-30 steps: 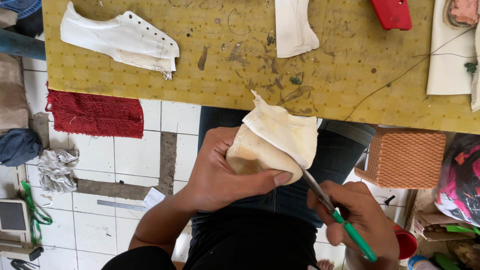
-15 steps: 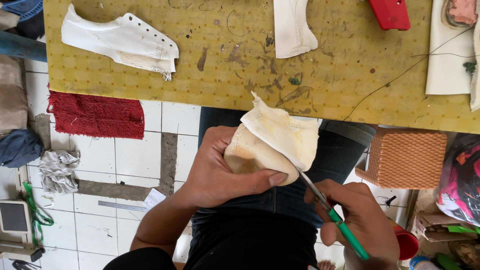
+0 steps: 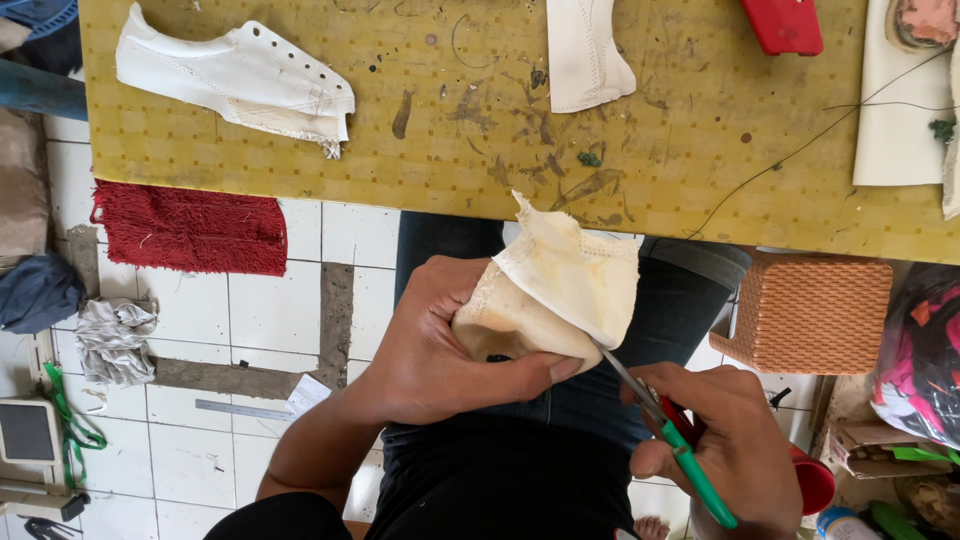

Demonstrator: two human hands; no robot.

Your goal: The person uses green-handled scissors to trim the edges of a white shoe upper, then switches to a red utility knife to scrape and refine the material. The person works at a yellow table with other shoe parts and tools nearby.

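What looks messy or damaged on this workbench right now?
The yellow table top is stained with dark smears and scuffs near its middle, and a loose black thread trails across it. The white shoe upper has a frayed edge at its right corner.

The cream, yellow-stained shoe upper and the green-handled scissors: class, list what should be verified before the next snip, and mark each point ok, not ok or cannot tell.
1. Left hand grips the cream, yellow-stained shoe upper firmly, thumb along its lower edge: ok.
2. Right hand holds the green-handled scissors: ok.
3. Scissor tips meet the upper's lower right edge: ok.
4. Left thumb clear of the blades: not ok, thumb tip lies close beside them.
5. Blades open or closed: cannot tell, the tips are hidden at the fabric.
6. Work held clear of the yellow perforated tabletop: ok, it is over the lap.
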